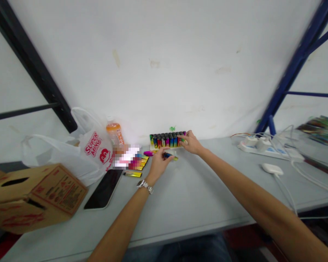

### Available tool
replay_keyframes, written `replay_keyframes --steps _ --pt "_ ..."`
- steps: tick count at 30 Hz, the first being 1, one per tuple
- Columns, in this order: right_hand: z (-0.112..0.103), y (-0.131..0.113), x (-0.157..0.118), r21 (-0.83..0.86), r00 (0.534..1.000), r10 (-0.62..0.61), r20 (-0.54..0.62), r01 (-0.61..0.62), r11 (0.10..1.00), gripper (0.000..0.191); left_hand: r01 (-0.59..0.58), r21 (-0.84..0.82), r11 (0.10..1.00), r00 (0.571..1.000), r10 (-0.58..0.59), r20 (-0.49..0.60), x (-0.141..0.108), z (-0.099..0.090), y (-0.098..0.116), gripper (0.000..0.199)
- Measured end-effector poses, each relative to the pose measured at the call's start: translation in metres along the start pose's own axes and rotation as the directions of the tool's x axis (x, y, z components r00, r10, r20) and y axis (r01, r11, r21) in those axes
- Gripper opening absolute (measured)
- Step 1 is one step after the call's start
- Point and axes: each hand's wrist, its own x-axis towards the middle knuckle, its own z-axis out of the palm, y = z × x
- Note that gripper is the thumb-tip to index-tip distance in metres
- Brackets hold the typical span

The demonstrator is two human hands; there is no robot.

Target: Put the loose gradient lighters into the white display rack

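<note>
Many colourful lighters with black tops stand upright in rows in a tray (167,140) against the wall. My left hand (160,161), with a silver watch on the wrist, is closed on a dark lighter (170,156) with a yellowish end, just in front of the tray. My right hand (190,142) is at the tray's right end, its fingers bent around the end lighters; whether it grips one is too small to tell. A magenta lighter (148,153) lies left of my left hand. Further left are several yellow lighters (143,163) and a single yellow one (133,174).
At the left are a cardboard box (51,194), a white plastic bag (84,156), an orange-capped drink bottle (114,131) and a black phone (105,190). A power strip (273,151), white cables and a white charger (272,169) lie at the right.
</note>
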Motion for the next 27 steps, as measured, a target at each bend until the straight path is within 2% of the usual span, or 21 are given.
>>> replay_keyframes --steps 3,4,5,7,8,11,13,15,18,20,23,27 --pt "0.009 -0.031 -0.023 0.178 0.991 0.095 -0.097 -0.077 0.981 0.049 0.05 -0.169 0.984 0.996 -0.063 -0.068 0.0 0.004 -0.002 0.05" --pt "0.013 -0.043 -0.03 0.289 0.987 0.144 -0.069 -0.119 0.95 0.049 0.049 -0.197 0.979 0.995 -0.064 -0.072 0.0 0.005 -0.002 0.049" --pt "0.018 -0.055 -0.036 0.402 0.98 0.199 0.013 -0.187 0.896 0.054 0.046 -0.211 0.976 0.996 -0.062 -0.071 0.0 0.005 -0.002 0.048" --pt "0.025 -0.077 -0.044 0.594 0.931 0.264 0.254 -0.365 0.717 0.067 0.037 -0.219 0.975 0.996 -0.054 -0.072 -0.002 0.005 0.001 0.048" --pt "0.028 -0.086 -0.047 0.636 0.896 0.302 0.327 -0.444 0.63 0.071 0.03 -0.218 0.976 0.996 -0.048 -0.078 -0.002 0.005 0.003 0.048" --pt "0.031 -0.105 -0.047 0.696 0.781 0.35 0.517 -0.621 0.36 0.073 0.016 -0.209 0.978 0.993 -0.04 -0.108 -0.004 0.003 0.01 0.05" --pt "0.03 -0.112 -0.045 0.692 0.713 0.312 0.628 -0.695 0.195 0.073 0.034 -0.2 0.979 0.994 -0.054 -0.097 -0.004 0.002 0.013 0.049" --pt "0.029 -0.115 -0.043 0.688 0.681 0.288 0.673 -0.719 0.095 0.074 0.067 -0.176 0.982 0.997 -0.073 -0.028 -0.004 0.0 0.015 0.04" --pt "0.028 -0.117 -0.045 0.721 0.686 0.344 0.641 -0.692 0.036 0.07 0.04 -0.068 0.997 0.996 -0.035 0.078 -0.004 -0.001 0.016 0.033" --pt "0.028 -0.118 -0.049 0.737 0.681 0.399 0.614 -0.676 0.02 0.067 -0.033 0.012 0.999 0.997 0.032 0.074 -0.004 -0.001 0.017 0.036" --pt "0.026 -0.119 -0.054 0.729 0.65 0.444 0.616 -0.685 -0.008 0.066 -0.105 0.071 0.992 0.992 0.099 0.084 -0.005 0.003 0.018 0.04" --pt "0.025 -0.122 -0.055 0.722 0.6 0.513 0.614 -0.69 -0.057 0.059 -0.126 0.117 0.985 0.984 0.11 0.139 -0.008 0.009 0.019 0.043"
